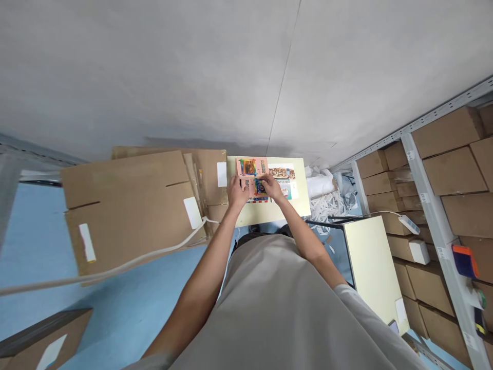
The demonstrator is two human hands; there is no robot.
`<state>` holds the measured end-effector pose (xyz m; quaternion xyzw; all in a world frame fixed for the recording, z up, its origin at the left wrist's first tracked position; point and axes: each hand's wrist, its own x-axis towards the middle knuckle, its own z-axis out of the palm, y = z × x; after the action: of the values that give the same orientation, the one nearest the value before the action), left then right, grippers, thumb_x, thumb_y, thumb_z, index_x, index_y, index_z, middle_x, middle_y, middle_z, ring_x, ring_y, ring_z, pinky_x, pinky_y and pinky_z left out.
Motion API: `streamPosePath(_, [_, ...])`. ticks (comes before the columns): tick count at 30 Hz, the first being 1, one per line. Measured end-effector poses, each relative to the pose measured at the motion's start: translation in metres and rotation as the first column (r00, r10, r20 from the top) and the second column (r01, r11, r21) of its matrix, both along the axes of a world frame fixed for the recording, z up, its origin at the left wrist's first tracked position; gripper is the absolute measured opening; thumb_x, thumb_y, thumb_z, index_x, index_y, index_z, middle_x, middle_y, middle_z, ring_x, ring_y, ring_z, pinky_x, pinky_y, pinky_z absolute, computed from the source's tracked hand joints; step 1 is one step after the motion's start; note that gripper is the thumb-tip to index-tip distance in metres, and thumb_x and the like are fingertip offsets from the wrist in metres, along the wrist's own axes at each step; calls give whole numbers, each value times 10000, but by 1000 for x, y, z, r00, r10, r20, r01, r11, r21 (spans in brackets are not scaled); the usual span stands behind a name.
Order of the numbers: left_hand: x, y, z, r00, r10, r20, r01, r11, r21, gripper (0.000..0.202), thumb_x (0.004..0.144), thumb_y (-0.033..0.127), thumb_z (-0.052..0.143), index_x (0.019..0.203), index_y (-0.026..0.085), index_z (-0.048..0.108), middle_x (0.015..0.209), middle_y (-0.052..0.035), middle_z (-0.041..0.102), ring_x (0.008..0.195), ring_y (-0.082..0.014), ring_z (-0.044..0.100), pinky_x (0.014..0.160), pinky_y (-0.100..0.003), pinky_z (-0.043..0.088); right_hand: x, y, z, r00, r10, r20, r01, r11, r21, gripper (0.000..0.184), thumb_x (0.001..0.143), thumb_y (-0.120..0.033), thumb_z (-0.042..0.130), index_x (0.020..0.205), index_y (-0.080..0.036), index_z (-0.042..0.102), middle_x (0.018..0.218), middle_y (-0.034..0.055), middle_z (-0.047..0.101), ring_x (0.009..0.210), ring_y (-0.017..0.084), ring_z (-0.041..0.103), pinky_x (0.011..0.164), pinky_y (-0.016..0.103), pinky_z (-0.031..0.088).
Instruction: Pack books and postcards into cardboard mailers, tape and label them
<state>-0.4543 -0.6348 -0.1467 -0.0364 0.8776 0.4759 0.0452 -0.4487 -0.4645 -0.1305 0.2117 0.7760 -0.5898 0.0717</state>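
Over a pale yellow table [302, 205] I hold a pink printed card [251, 167] with rainbow-edged pictures. It shows as an upper and a lower panel; whether it is one folded piece or two pieces I cannot tell. My left hand [238, 193] grips the left edge of the lower panel, thumb on top. Fingers of my right hand [272, 188] pinch the lower panel's right side. Beneath the lower panel a strip of red, white and blue print shows. Right of it, partly under my right hand, lies a white sheet with food pictures [287, 174].
Large cardboard boxes [134, 205] stand left of the table, with a white cable [150, 254] across them. On the right are a bag of white shreds [327, 203], a second pale table [375, 257] and shelves of cartons [449, 172]. A grey wall [215, 72] rises behind.
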Motion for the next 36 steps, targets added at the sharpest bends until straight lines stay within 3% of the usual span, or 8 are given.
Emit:
streamPosePath(7, [30,9,22,998,-68,8,68,995,-68,493,975,186,591,1441,51,678,1622,-275,626,1561,-403,569,1350,-523,414,15,9,-1,940,-341,-10,341,940,-14,211,870,-389,839,968,-230,742,1096,95,842,1144,286,756,1123,425,576])
streamPosePath(13, [57,17,32,987,-142,72,146,987,-59,352,945,193,583,1219,166,802,1365,-195,787,1339,-385,727,1220,-538,562,18,22,5,936,-350,46,352,915,-195,320,813,-480,865,818,-237,657,764,26,753,854,225,726,846,371,633])
streamPosePath(18, [62,26,46,995,-66,-80,61,996,-60,495,962,254,624,1423,96,714,1564,-270,672,1542,-406,583,1343,-567,436,77,59,32,922,-388,4,371,879,-301,425,701,-550,945,832,-224,706,809,5,761,790,176,685,782,305,589])
streamPosePath(21, [63,52,52,975,-199,-102,206,977,62,494,973,320,664,1433,145,716,1544,-230,704,1528,-389,599,1346,-563,425,132,93,52,888,-460,-3,434,839,-328,491,622,-576,1000,858,-211,771,854,11,788,794,171,683,778,294,579])
streamPosePath(25, [85,115,55,824,-559,90,480,775,411,450,969,527,718,1253,188,802,1294,-187,828,1263,-391,765,1175,-557,573,216,136,78,805,-593,12,556,748,-363,515,673,-618,1005,942,-211,841,900,30,821,810,189,710,821,334,605])
streamPosePath(29, [135,190,63,534,-824,190,498,488,717,547,870,693,814,1095,195,832,1155,-134,859,1105,-339,805,986,-446,649,301,170,103,547,-837,3,786,512,-346,529,675,-603,1026,986,-216,844,962,53,847,881,219,756,866,363,624])
streamPosePath(32, [182,246,77,440,-869,226,463,435,772,575,797,709,882,1039,190,826,1104,-117,862,1071,-314,803,963,-411,645,359,188,117,372,-928,-13,865,352,-356,577,674,-576,1036,1076,-213,837,1095,92,871,980,241,791,896,366,630])
streamPosePath(36, [246,313,92,358,-895,265,421,408,810,619,765,702,919,1081,180,814,1182,-139,859,1124,-322,807,1036,-444,636,421,206,117,308,-952,3,867,279,-414,627,671,-547,1041,1154,-209,825,1111,103,883,940,246,808,842,356,645])
